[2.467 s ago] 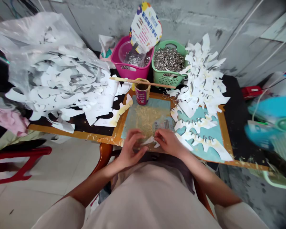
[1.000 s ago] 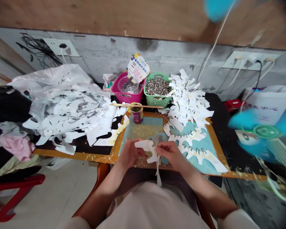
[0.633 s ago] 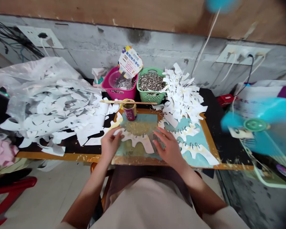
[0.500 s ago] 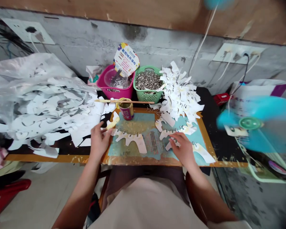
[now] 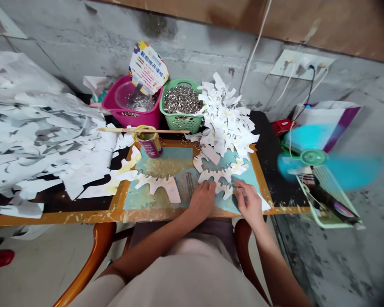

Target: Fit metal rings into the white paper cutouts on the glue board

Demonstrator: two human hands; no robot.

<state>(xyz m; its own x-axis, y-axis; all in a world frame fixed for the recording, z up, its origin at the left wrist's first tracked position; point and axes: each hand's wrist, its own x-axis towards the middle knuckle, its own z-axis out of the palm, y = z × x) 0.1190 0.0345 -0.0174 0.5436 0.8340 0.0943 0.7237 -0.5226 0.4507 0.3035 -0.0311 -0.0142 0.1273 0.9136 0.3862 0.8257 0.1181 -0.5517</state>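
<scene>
Left hand [image 5: 202, 201] loose and half open, nothing visibly grasped, set down at the near edge of the mat [image 5: 141, 200], just left of a white cutout [image 5: 222, 187] bearing metal rings. Right hand [image 5: 248, 204] clenched into a pinch, thumb and fingers closed on a small grey piece [image 5: 242, 194], too small to name, right beside that same cutout and toward the near right corner of the board [image 5: 284, 210].

Farther left on the mat, a second cutout [image 5: 156, 188] laid flat, a row of rings along its upper edge. Past the far right of the mat, more ringed cutouts heaped in a pile [image 5: 225, 123], just right of a green basket [image 5: 179, 124] filled with loose rings [image 5: 181, 100]. Left of that basket, a pink basket [image 5: 131, 111]. At the far edge of the board, a can [image 5: 150, 147] under a wooden stick [image 5: 137, 130] laid across its top. Beyond the left edge of the board, a heap of paper scraps [image 5: 41, 128]. Off to the right, a fan [image 5: 316, 157], its blades blurred.
</scene>
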